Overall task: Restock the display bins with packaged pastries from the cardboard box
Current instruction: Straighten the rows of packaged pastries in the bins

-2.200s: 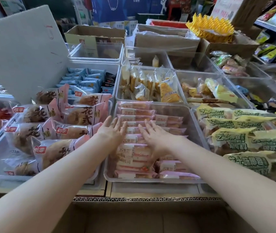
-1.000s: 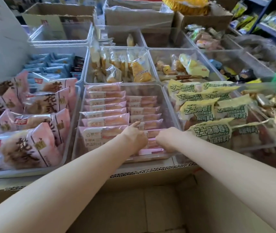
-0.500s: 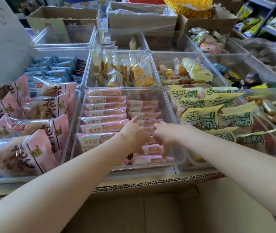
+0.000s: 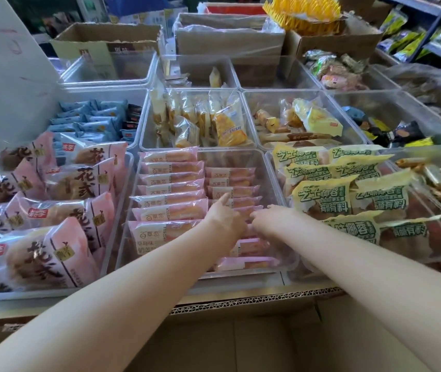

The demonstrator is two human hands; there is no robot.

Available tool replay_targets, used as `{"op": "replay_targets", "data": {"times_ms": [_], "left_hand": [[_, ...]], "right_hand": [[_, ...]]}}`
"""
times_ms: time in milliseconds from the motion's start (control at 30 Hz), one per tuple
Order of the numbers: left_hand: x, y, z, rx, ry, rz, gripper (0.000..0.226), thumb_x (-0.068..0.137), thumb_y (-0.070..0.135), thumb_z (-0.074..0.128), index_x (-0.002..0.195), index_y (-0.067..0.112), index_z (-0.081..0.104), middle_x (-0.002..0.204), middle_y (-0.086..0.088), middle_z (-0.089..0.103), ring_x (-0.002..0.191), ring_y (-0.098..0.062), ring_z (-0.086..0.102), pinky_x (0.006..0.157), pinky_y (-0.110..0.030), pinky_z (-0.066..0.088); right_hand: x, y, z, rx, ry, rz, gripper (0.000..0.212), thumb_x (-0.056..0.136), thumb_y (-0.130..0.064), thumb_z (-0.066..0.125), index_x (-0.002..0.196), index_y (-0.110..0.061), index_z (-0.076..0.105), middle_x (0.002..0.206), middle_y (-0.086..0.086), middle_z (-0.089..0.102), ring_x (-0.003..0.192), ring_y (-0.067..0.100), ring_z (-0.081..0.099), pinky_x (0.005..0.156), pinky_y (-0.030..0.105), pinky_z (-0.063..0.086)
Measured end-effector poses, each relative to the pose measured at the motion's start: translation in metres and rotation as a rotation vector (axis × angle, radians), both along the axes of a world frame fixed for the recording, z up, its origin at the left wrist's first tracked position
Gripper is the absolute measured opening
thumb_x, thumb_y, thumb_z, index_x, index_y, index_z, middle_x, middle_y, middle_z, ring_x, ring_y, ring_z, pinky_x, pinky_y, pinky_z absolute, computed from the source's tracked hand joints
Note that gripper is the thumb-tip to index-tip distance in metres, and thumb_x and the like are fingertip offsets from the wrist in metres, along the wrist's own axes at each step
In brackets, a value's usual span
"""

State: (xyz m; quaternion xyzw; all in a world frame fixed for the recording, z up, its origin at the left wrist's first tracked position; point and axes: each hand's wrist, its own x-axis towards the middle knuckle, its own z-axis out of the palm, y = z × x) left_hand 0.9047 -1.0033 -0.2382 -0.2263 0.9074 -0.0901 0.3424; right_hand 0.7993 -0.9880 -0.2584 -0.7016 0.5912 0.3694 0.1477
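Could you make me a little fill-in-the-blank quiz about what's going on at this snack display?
1. Both hands, the left hand and the right hand, reach into the clear bin of ____ wrapped pastries.
2. The bin to the right of it holds packets printed with ____ lettering.
3. The blue packets sit in the bin ____ the big pink buns.
4. At the bottom of the view stands an open ____ box.

Missing words: pink; green; behind; cardboard
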Motion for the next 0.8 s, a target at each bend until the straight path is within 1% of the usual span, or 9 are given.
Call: {"op": "replay_targets", "data": {"times_ms": [100,167,233,400,500,600,700,767,800], "left_hand": [[0.018,-0.014,0.026,-0.106,0.259,-0.002,0.029,0.095,0.015,0.045,0.122,0.018,0.055,0.123,0.003,0.061,0.126,-0.016,0.047,0.118,-0.045,0.002],[0.037,-0.031,0.033,-0.125,0.349,0.071,0.026,0.093,0.009,0.043,0.111,0.017,0.06,0.117,0.004,0.063,0.124,-0.015,0.048,0.118,-0.044,0.002],[0.06,-0.044,0.037,-0.119,0.461,0.128,0.032,0.091,0.005,0.04,0.11,0.019,0.062,0.12,0.005,0.062,0.128,-0.013,0.044,0.119,-0.041,0.003],[0.121,-0.055,0.05,-0.117,0.713,0.154,0.045,0.095,0.013,0.041,0.137,0.029,0.042,0.145,0.014,0.038,0.137,-0.003,0.028,0.118,-0.042,-0.002],[0.164,-0.062,0.061,-0.122,0.869,0.284,0.032,0.095,0.017,0.044,0.123,0.026,0.056,0.131,0.011,0.054,0.127,-0.011,0.046,0.117,-0.042,-0.002],[0.223,-0.076,0.063,-0.071,0.978,0.368,0.025,0.091,0.022,0.049,0.109,0.019,0.066,0.116,0.0,0.064,0.114,-0.021,0.056,0.112,-0.036,0.019],[0.289,-0.087,0.063,0.051,1.019,0.447,0.03,0.083,0.03,0.051,0.1,0.017,0.071,0.102,-0.01,0.07,0.097,-0.03,0.064,0.09,-0.034,0.044],[0.328,-0.091,0.061,0.092,1.058,0.48,0.016,0.086,0.018,0.061,0.096,0.015,0.073,0.092,-0.012,0.071,0.086,-0.03,0.066,0.081,-0.032,0.049],[0.345,-0.092,0.058,0.095,1.074,0.505,0.015,0.086,0.014,0.062,0.095,0.014,0.074,0.09,-0.012,0.072,0.085,-0.028,0.067,0.079,-0.029,0.048]], "right_hand": [[-0.005,-0.013,0.032,-0.034,-0.127,-0.087,0.022,0.088,-0.003,0.052,0.103,-0.014,0.064,0.115,0.006,0.059,0.098,0.023,0.059,0.092,0.036,0.05],[-0.004,-0.022,0.053,-0.155,-0.217,-0.101,0.029,0.089,0.0,0.051,0.11,-0.015,0.065,0.119,0.006,0.062,0.104,0.022,0.061,0.093,0.033,0.05],[0.005,-0.03,0.071,-0.299,-0.32,-0.148,0.036,0.09,0.003,0.047,0.117,-0.013,0.063,0.124,0.007,0.06,0.108,0.024,0.059,0.093,0.034,0.05],[0.058,-0.04,0.099,-0.423,-0.522,-0.17,0.034,0.091,0.002,0.044,0.106,-0.016,0.069,0.121,0.004,0.059,0.095,0.016,0.054,0.077,0.025,0.047],[0.103,-0.041,0.107,-0.481,-0.597,-0.158,0.031,0.093,-0.003,0.044,0.105,-0.016,0.07,0.123,0.005,0.06,0.087,0.014,0.054,0.068,0.02,0.045],[0.151,-0.046,0.108,-0.497,-0.599,-0.132,0.03,0.092,-0.007,0.046,0.105,-0.017,0.071,0.116,0.004,0.064,0.092,0.017,0.058,0.072,0.02,0.043],[0.2,-0.046,0.112,-0.492,-0.67,-0.114,0.023,0.091,-0.023,0.058,0.11,-0.017,0.068,0.113,0.001,0.064,0.099,0.011,0.056,0.073,0.015,0.038],[0.231,-0.043,0.111,-0.425,-0.738,-0.11,0.039,0.085,-0.034,0.066,0.118,-0.014,0.062,0.119,0.001,0.061,0.102,0.009,0.053,0.075,0.011,0.036],[0.245,-0.04,0.109,-0.378,-0.73,-0.099,0.048,0.082,-0.038,0.068,0.123,-0.014,0.058,0.123,0.001,0.058,0.107,0.012,0.052,0.082,0.014,0.038]]}}
